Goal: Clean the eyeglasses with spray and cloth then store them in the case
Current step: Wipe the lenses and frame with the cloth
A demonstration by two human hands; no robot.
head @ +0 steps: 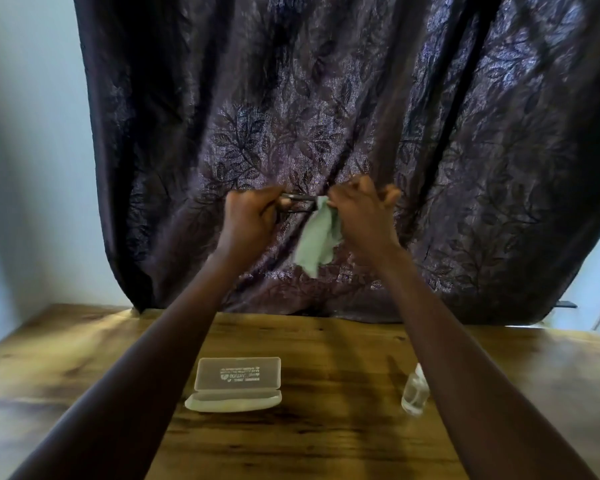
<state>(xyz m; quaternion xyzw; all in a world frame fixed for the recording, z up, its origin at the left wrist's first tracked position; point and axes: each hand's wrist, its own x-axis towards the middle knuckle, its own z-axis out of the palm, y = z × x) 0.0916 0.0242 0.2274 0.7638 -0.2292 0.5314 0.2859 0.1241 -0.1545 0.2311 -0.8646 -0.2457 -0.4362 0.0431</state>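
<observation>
Table [326, 445] nearest; case [235, 384] laid open on it, spray [414, 393] stood right of case. Above and beyond case, glasses [298, 202] wiped with cloth [317, 237]: lens best rubbed lightly on both faces, frame kept steady, hinge not twisted. Frame end gripped by left hand [253, 216], fingers curled; cloth pinched onto lens by right hand [361, 209]. Both arms stretched forward, raised.

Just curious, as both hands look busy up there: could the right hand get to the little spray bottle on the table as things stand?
Probably yes, but not freely: nothing stands between the right hand and the spray bottle down below it, yet that hand grips the green cloth.
</observation>
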